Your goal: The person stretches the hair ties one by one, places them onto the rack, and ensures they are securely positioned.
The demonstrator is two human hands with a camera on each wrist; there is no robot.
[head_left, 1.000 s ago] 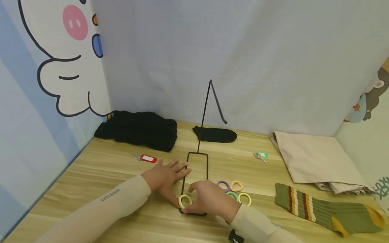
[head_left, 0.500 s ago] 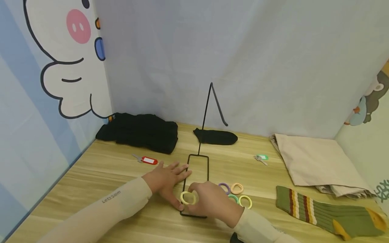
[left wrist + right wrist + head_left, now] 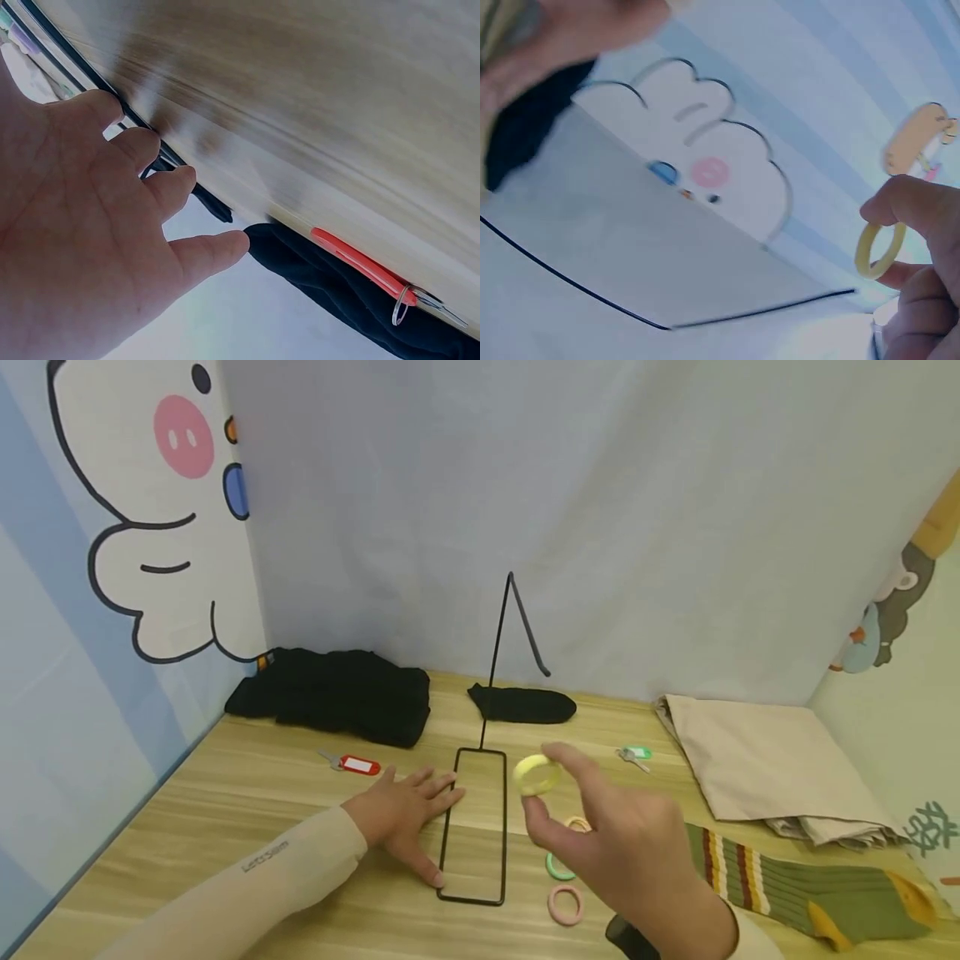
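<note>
Black cloth [image 3: 333, 695], red key tag [image 3: 356, 765], beige folded cloth [image 3: 757, 758], striped sock [image 3: 810, 885] on wooden table [image 3: 247, 793].

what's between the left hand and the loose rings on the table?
The black wire stand's rectangular base, in the head view. The left hand rests flat at its left rail; the green ring and pink ring lie just right of it.

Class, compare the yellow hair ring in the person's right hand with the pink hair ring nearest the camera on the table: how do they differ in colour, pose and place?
Colour: the yellow hair ring is pale yellow; the pink hair ring is salmon pink.
Pose: the yellow one is tilted up on edge; the pink one lies flat.
Place: the right hand pinches the yellow one above the wooden table; the pink one rests on it, untouched.
Both are plain closed loops, seemingly similar in size.
</note>
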